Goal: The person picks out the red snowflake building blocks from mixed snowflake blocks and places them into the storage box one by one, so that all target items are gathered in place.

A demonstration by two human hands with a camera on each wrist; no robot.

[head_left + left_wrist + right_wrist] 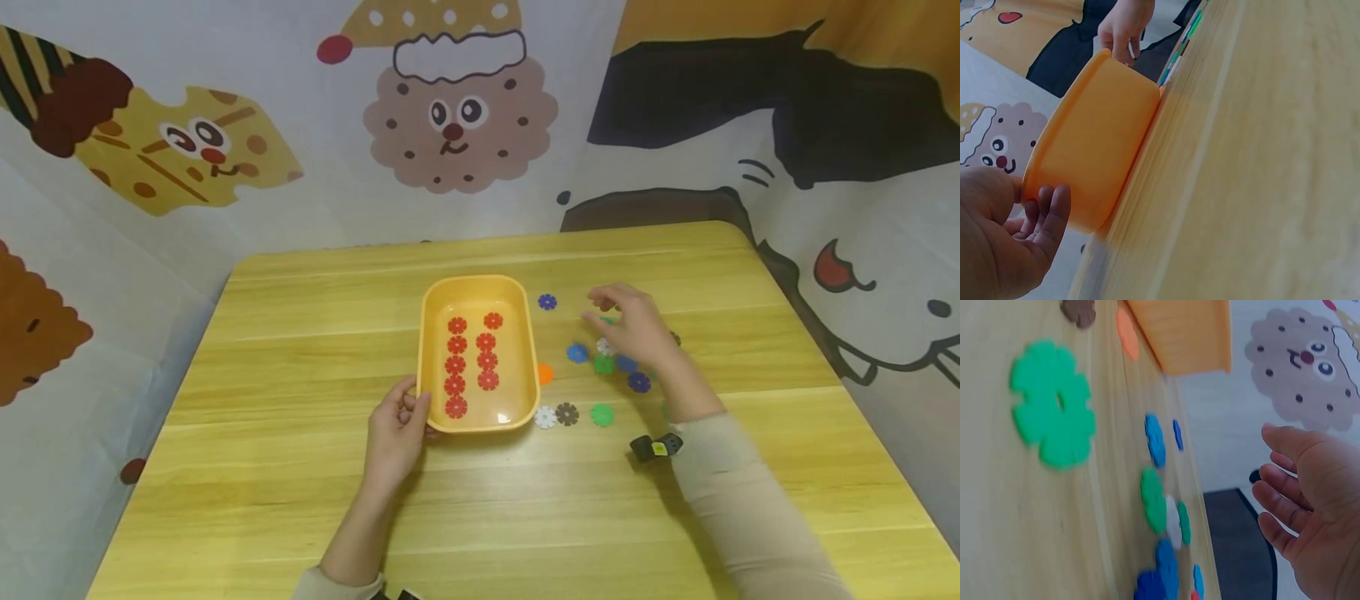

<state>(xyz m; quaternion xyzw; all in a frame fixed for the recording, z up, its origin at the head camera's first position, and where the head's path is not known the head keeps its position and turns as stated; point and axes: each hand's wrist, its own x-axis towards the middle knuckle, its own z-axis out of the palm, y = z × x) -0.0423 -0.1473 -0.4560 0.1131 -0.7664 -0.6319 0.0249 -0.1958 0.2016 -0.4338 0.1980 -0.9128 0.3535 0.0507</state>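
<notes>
So there's a yellow tray [480, 287] sitting mid-table with nine red flower discs [472, 365] lined up in two columns inside it. The left hand [396, 433] is at the tray's 7 o'clock corner, fingers loosely curled with the thumb up against the rim, steadying it rather than properly gripping it. The right hand [633, 327] hovers at the tray's 3 o'clock, over the loose discs on the wooden table [300, 500]; its fingers are relaxed and a bit spread, holding nothing that I can see.

The scattered pieces: a blue disc [577, 352], a green disc [602, 414], a white disc [545, 417], a brown disc [567, 413] and an orange disc [545, 374] tucked just beside the tray wall.

My guess on handling: these discs look thin, light and stiff (notched plastic, probably), lying flat, so they'd be fiddly. I'd pinch one by its edge or slide it to get a fingertip under. The tray looks light too, hence the steadying hand.

The head view shows the red rows; the left wrist view only gets the tray's outer wall [1094, 144]. The right wrist view shows the open palm [1313, 512] clear of the discs, which the head view hides.
</notes>
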